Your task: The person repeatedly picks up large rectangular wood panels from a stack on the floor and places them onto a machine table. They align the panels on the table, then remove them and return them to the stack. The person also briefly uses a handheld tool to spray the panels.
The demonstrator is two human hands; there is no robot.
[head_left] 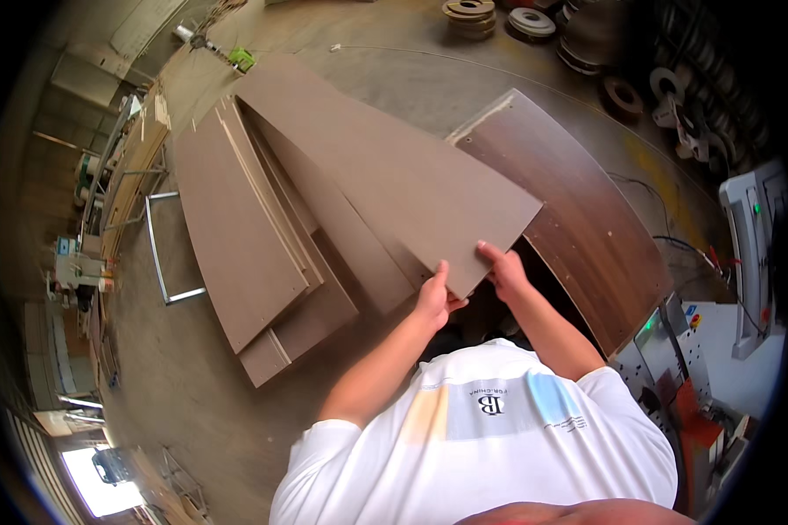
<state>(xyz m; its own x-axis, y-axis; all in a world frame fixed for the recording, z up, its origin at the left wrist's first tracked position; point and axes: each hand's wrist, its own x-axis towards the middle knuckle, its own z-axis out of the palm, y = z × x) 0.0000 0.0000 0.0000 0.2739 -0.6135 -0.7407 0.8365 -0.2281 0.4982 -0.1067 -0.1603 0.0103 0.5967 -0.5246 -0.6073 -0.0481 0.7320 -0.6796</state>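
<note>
A long grey-brown board (385,157) stretches away from me, its near end held in both hands. My left hand (435,297) grips the near left corner, thumb on top and fingers underneath. Along the near right part of the same end, my right hand (504,269) pinches the edge with its thumb on the upper face. The board's far end reaches over a stack of similar boards (236,236) on the left. Another brown panel (350,210) shows beneath the held board. To the right lies a dark wood-grain tabletop (569,210), partly covered by the board's corner.
A metal frame (168,254) stands left of the stack. Rolls of edging (531,24) sit on the floor at the far right. A grey machine with a control panel (751,254) is close on my right, with cables nearby. A green object (242,59) lies beyond the board's far end.
</note>
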